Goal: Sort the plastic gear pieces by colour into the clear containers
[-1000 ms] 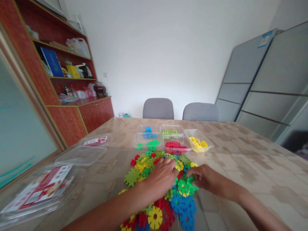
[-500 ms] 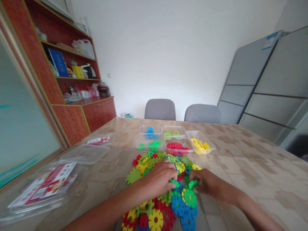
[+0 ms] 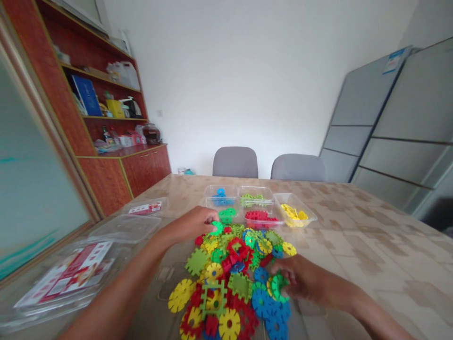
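My left hand [image 3: 201, 221] is closed on a green notched disc [image 3: 216, 228], just in front of the clear tub with green pieces [image 3: 227, 215]. At the right side of a heap of plastic pieces, my right hand [image 3: 292, 276] has its fingers around the edge of another green notched disc [image 3: 279, 287]. Blue notched discs [image 3: 262, 302] lie below that hand. Red gear-shaped pieces [image 3: 238, 249], yellow discs [image 3: 229, 323] and light-green square pieces [image 3: 240, 285] fill the rest of the heap.
Behind the heap stand clear tubs with blue pieces [image 3: 222, 200], light-green pieces [image 3: 253, 198], red pieces [image 3: 261, 216] and yellow pieces [image 3: 294, 212]. Clear lids [image 3: 123, 227] and a stack with printed labels [image 3: 67, 271] lie at the left. Two grey chairs [image 3: 235, 161] stand beyond the table.
My left hand has moved up and left from the heap to the green tub, carrying a green disc. My right hand has shifted slightly down, onto the green disc there.
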`<state>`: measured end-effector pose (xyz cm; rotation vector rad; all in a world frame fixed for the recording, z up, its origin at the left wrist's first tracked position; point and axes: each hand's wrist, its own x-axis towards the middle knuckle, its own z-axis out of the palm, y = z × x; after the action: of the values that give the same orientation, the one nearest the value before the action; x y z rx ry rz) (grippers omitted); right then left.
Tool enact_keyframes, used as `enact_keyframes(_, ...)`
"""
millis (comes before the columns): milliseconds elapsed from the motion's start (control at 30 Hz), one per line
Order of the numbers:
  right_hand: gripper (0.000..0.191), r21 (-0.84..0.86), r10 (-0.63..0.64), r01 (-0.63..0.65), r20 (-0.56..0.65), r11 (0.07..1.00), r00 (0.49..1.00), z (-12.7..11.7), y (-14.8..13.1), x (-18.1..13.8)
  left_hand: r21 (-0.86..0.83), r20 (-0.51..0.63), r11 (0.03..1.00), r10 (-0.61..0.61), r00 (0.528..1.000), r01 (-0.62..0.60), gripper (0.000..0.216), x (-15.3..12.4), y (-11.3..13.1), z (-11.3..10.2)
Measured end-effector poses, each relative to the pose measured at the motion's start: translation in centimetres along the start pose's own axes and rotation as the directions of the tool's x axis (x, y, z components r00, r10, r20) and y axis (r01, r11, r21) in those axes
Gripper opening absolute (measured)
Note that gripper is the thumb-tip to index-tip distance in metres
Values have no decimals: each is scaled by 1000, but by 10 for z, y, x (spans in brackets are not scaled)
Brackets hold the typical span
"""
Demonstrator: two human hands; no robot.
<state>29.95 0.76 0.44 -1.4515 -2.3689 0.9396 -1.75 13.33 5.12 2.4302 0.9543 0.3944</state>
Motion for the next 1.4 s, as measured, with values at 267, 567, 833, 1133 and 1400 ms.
enact_keyframes(267, 22, 35, 21, -20, -20, 999, 1000, -3, -8, -1, -28, 210, 997, -68, 975, 76, 17, 3, -31, 15)
enact_keyframes(567, 29, 73, -67, 68, -15, 995, 998, -2, 1, 4, 121, 313, 986, -148, 938, 115, 32, 5, -16, 33)
enact_keyframes(833, 21, 58, -42, 43, -17, 997, 999, -9, -12, 1, 263, 281, 963, -138, 950, 63, 30, 3, 7, 33)
enact_keyframes(1133, 14, 68, -86, 88, -30, 994, 996, -7, -10, 3, 220, 319, 975, -90, 944, 19, 30, 2, 24, 38)
enact_keyframes(1400, 11, 27, -67, 67, -24, 997, 997, -8, -9, 4, 226, 307, 974, -66, 950, -6, 29, 0, 30, 40)
